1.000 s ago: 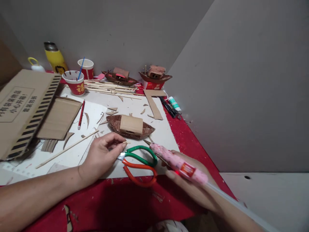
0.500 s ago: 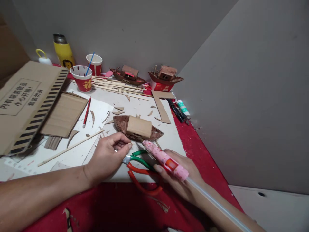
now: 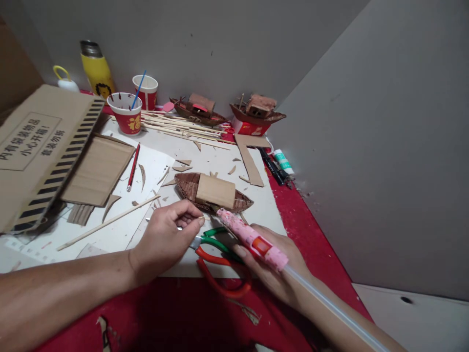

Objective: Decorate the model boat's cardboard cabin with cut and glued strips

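Note:
My left hand (image 3: 170, 237) is closed in a pinch on a small thin wooden stick (image 3: 205, 218), its tip showing past my fingertips. In my right hand (image 3: 276, 261) is a pink glue gun (image 3: 252, 237), its nozzle end pointing at the left hand's pinch. A clear glue stick (image 3: 330, 305) runs out of its back. Just beyond both hands sits a small cardboard boat (image 3: 186, 187) with a tan curved canopy (image 3: 216, 190). Under the hands lie tools with green handles (image 3: 220, 245) and orange handles (image 3: 225, 288), partly hidden.
Two finished-looking brown boats (image 3: 200, 108) stand at the back near wooden sticks (image 3: 183, 131). Paper cups (image 3: 126, 117), a yellow bottle (image 3: 97, 73) and a cardboard box (image 3: 40, 142) are on the left. Cardboard scraps, a red pencil (image 3: 134, 166) and black markers (image 3: 271, 167) lie around.
The camera view has shifted slightly, so the boats and table items sit a little further right. Both hands keep their grips, with the glue gun still close to the stick.

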`<state>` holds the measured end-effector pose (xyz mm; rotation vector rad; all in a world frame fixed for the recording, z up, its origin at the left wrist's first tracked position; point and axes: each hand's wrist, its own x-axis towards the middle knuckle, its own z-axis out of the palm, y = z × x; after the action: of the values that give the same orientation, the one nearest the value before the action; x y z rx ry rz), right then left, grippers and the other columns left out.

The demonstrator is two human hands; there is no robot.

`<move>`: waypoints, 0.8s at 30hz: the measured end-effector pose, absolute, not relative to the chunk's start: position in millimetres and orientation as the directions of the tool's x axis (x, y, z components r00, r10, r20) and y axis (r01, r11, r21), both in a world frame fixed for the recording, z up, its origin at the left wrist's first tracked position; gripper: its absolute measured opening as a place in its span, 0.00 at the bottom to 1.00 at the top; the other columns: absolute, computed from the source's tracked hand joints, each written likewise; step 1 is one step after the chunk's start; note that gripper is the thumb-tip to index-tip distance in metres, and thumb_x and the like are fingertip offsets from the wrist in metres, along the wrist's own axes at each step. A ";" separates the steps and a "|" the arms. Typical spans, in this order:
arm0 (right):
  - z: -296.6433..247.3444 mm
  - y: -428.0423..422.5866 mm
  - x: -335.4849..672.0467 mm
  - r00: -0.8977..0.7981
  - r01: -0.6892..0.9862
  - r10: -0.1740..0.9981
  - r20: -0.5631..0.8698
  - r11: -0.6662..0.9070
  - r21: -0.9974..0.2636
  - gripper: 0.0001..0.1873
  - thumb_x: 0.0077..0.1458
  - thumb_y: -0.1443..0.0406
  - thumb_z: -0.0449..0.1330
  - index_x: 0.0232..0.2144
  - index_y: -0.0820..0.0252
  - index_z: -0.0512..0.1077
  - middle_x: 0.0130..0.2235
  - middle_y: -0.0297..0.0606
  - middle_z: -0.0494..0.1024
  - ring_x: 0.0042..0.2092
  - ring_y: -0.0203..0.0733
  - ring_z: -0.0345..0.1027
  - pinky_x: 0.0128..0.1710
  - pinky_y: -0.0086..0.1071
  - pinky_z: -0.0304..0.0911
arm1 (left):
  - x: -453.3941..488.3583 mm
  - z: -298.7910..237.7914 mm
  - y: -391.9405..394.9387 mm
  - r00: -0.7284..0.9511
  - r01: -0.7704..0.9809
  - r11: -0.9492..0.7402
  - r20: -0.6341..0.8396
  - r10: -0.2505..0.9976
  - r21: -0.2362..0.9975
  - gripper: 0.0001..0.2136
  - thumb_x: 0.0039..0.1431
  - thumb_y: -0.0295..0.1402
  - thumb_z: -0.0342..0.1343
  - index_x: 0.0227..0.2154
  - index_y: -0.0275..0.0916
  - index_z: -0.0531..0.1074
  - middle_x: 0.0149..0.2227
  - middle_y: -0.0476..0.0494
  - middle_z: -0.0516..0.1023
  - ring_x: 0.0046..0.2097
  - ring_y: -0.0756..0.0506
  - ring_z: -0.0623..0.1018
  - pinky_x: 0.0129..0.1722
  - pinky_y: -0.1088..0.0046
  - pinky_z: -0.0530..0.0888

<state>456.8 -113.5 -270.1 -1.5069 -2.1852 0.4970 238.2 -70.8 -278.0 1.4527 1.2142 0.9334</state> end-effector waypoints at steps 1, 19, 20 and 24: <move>-270.5 -113.6 457.1 -0.313 0.782 0.938 0.152 0.345 -0.519 0.11 0.60 0.57 0.57 0.35 0.56 0.73 0.25 0.33 0.73 0.25 0.38 0.69 0.25 0.31 0.64 | 238.1 -278.2 -71.0 0.203 0.219 -0.016 -0.029 0.979 0.976 0.04 0.53 0.27 0.57 0.25 0.37 0.75 0.23 0.52 0.76 0.26 0.52 0.72 0.25 0.81 0.69; -272.2 -115.3 458.6 -0.317 0.755 0.937 0.145 0.342 -0.560 0.08 0.60 0.57 0.56 0.32 0.52 0.71 0.24 0.35 0.71 0.24 0.43 0.67 0.25 0.38 0.65 | 238.7 -279.7 -70.6 0.204 0.212 -0.009 -0.035 0.978 0.977 0.03 0.54 0.28 0.58 0.26 0.37 0.75 0.24 0.52 0.75 0.26 0.53 0.72 0.26 0.82 0.68; -271.3 -115.1 457.9 -0.313 0.760 0.939 0.142 0.337 -0.556 0.09 0.60 0.57 0.56 0.31 0.53 0.70 0.24 0.35 0.71 0.24 0.43 0.67 0.25 0.37 0.64 | 238.7 -279.9 -70.6 0.202 0.212 -0.008 -0.036 0.979 0.977 0.03 0.54 0.28 0.58 0.27 0.37 0.75 0.24 0.52 0.75 0.27 0.53 0.72 0.26 0.82 0.68; -269.9 -115.9 458.1 -0.302 0.783 0.943 0.141 0.329 -0.527 0.12 0.60 0.57 0.57 0.27 0.56 0.69 0.23 0.33 0.70 0.23 0.39 0.66 0.24 0.33 0.62 | 238.7 -280.2 -71.1 0.199 0.204 -0.008 -0.034 0.979 0.979 0.03 0.54 0.28 0.58 0.27 0.36 0.75 0.24 0.51 0.76 0.27 0.53 0.73 0.27 0.82 0.69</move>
<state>458.1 -115.9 -269.9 -1.5212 -2.1753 0.5079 238.7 -71.1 -280.2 1.4364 1.2068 0.9431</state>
